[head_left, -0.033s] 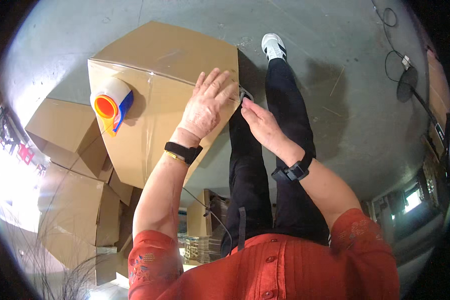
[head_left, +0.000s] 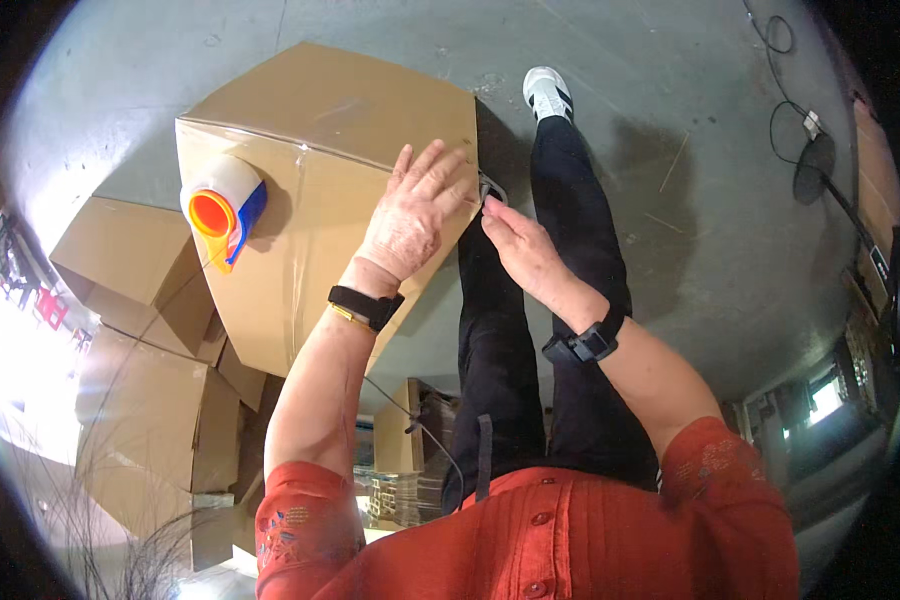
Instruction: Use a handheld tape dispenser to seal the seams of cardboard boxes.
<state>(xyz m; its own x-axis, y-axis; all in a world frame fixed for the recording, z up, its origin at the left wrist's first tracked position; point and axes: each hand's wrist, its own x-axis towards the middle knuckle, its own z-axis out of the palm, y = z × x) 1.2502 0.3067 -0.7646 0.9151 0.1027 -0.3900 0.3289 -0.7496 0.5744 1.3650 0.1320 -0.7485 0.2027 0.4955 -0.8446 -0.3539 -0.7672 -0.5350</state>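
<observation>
A large brown cardboard box (head_left: pixel 310 170) stands in front of me, its top seam sealed with clear tape. My left hand (head_left: pixel 415 215) lies flat on the top near the right edge, fingers spread, holding nothing. My right hand (head_left: pixel 520 250) presses with straight fingers against the box's right side at the upper corner, just beside my left fingertips. A tape dispenser (head_left: pixel 225 205) with an orange core, a white roll and a blue body rests on the box top at its left edge, away from both hands. Both wrists carry black bands.
Several more cardboard boxes (head_left: pixel 130 270) are piled at the left and lower left. My legs in black trousers (head_left: pixel 570 200) and a white shoe (head_left: pixel 547 90) stand right of the box on grey concrete floor. Black cables (head_left: pixel 800 130) lie at the upper right.
</observation>
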